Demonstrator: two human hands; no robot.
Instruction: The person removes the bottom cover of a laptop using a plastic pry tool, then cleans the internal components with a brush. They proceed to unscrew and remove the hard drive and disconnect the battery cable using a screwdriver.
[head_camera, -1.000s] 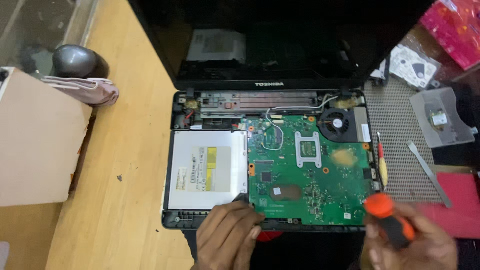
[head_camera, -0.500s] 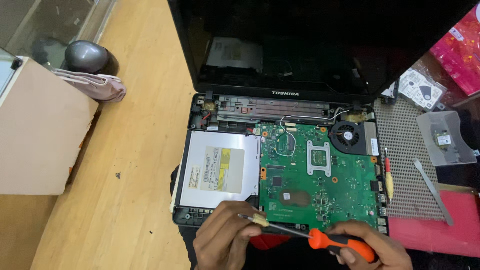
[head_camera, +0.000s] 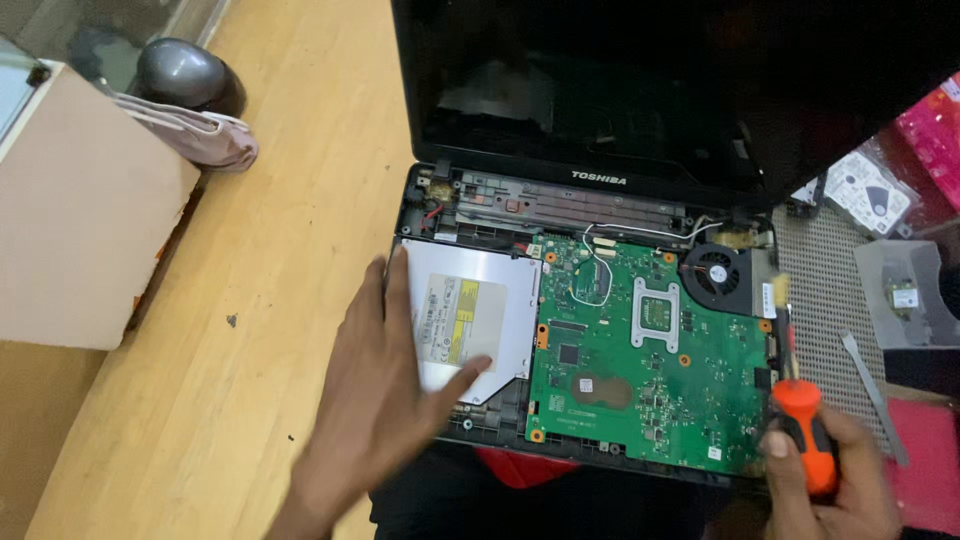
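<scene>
Laptop (head_camera: 600, 300) lies opened up on the wooden surface (head_camera: 270, 300), screen tilted away from the person, base stripped to its internals. Green circuit board (head_camera: 650, 370) fills the space between the two hands, nearer the right one. Silver optical drive (head_camera: 470, 325) sits directly under and just right of the left hand (head_camera: 385, 385); its long axis runs left to right, into the chassis side. Left hand is nearer to it: spread flat, fingers apart, palm over the drive's left edge and thumb across its near corner, gripping nothing. Right hand (head_camera: 830, 485) is closed around the orange-handled screwdriver (head_camera: 800, 425), shaft pointing away from the person along the board's right edge, by the fan (head_camera: 715, 275). Whether the tip sits in a screw cannot be told.
</scene>
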